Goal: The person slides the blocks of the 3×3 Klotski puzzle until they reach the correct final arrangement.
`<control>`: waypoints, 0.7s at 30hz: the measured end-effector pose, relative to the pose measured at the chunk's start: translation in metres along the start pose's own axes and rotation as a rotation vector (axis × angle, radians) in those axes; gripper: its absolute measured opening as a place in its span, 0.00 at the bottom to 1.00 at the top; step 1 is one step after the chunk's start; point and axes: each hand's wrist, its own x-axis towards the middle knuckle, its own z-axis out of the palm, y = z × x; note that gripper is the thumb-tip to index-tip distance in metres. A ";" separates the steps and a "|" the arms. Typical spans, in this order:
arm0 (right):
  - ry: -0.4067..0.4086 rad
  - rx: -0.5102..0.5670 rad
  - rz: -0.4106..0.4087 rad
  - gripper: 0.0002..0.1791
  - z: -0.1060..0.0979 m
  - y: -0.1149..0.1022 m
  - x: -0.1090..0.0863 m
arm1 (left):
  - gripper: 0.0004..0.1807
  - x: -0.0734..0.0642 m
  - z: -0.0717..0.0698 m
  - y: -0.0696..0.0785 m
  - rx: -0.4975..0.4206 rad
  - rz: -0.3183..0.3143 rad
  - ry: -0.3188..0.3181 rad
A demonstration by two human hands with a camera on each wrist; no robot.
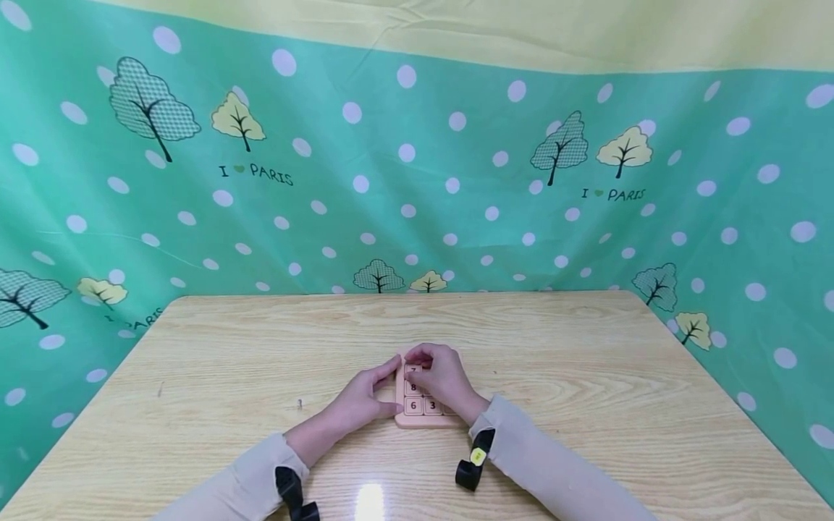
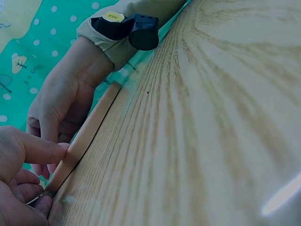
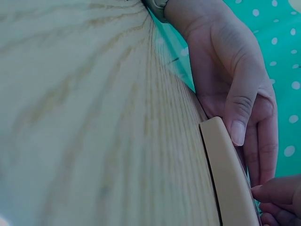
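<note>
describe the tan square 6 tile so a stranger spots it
On the pale wood-grain table lies a tan round-cornered puzzle tray. Its near-left corner holds the tan square 6 tile. Its black 6 distinguishes it from the matching 3 tile, right, and 8 tile, beyond.

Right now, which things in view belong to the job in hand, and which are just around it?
In the job:
number board
numbered tiles
left hand, at the board's edge
right hand, over the tiles

Just around:
wooden table
green dotted cloth
black wrist straps
</note>
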 end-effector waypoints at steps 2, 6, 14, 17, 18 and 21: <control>-0.004 0.002 -0.004 0.10 0.000 0.000 0.000 | 0.44 0.000 0.000 -0.001 0.003 -0.004 -0.002; -0.012 -0.005 -0.012 0.10 0.000 0.001 0.001 | 0.45 0.000 0.000 -0.001 -0.003 -0.002 -0.007; -0.016 -0.003 -0.015 0.10 0.002 0.001 0.001 | 0.44 -0.001 -0.001 -0.001 -0.001 0.011 -0.001; -0.013 0.000 -0.020 0.10 0.002 0.001 0.001 | 0.44 0.000 0.000 -0.001 0.020 0.012 0.006; -0.012 0.000 -0.026 0.10 0.002 0.001 0.001 | 0.44 0.000 0.000 -0.001 0.026 0.013 0.007; -0.005 0.000 -0.044 0.10 0.001 0.002 0.000 | 0.44 0.000 0.000 -0.002 0.039 0.013 0.008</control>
